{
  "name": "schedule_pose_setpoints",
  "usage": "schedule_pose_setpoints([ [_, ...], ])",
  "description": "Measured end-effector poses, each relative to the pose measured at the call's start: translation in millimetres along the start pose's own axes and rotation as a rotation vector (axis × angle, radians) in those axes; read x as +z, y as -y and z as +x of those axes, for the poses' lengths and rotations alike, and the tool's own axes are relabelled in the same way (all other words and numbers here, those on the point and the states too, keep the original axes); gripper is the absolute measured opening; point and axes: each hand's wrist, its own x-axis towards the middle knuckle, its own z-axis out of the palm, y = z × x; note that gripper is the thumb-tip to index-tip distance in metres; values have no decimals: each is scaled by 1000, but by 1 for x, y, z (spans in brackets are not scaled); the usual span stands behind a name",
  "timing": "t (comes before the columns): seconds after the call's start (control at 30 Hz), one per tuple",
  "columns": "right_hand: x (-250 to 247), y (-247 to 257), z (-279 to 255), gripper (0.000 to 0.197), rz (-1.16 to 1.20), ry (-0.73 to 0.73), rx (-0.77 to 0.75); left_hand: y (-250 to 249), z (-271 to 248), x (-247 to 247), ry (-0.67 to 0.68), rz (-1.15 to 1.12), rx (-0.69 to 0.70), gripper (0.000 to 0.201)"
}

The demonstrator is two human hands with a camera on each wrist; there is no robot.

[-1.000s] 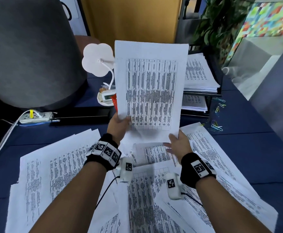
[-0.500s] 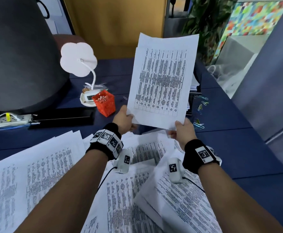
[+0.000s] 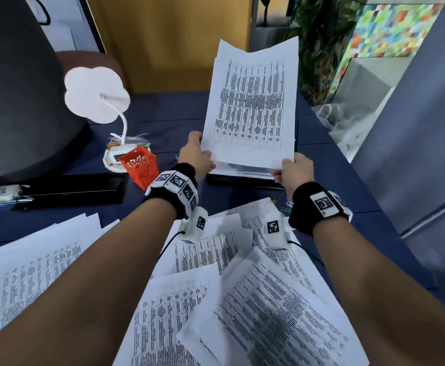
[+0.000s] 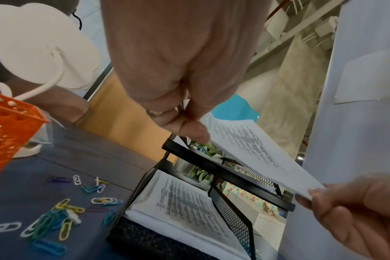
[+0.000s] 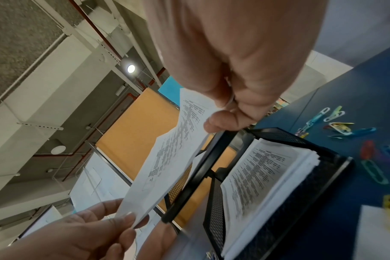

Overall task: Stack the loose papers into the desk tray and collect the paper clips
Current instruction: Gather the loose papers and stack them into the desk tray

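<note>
You hold the thin sheaf of white printed sheets by its 2 bottom corners: your left hand pinches the left corner between thumb and fingers, your right hand pinches the right one, and both grips close firmly on the paper. A second ago the sheaf stood upright over the scattered pages near you; now you have carried it forward and to the right, so its lower edge hangs just above the front rail of the black wire-mesh 2-tier desk tray, not yet inside it.

The wrist views show the sheets tilted over the upper tier, while the lower tier already carries a neat pile of printed pages. That means the transfer step is nearly done: what remains, in my judgement, is to lower the far edge in, slide the sheaf flat and let go.

Much is left after that. Many loose printed papers lie overlapped on the dark blue bench by your forearms. The coloured paper clips lie scattered on the bench beside the tray on your left, with more on its other side, all uncollected. The orange perforated plastic cup stands to the left of the tray, a likely home for them.
</note>
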Motion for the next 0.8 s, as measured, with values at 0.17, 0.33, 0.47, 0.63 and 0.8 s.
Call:
schedule_pose_setpoints([
  [0.17, 5, 11, 30, 30, 61, -8, -17, -15, 26, 7, -129, 175, 114, 28],
  [0.33, 8, 23, 52, 35, 200, -50, 114, -16, 52, 15, -144, 338, 151, 12],
  [0.47, 14, 24, 65, 45, 189, -132, 76, -13, 66, 22, -128, 419, 137, 19],
  [0.63, 16, 27, 75, 37, 188, -154, 39, -5, 71, 25, -95, 560, 158, 35],
  [0.8, 19, 23, 80, 40, 62, -156, -39, 0, 69, 24, -139, 577, 220, 23],
])
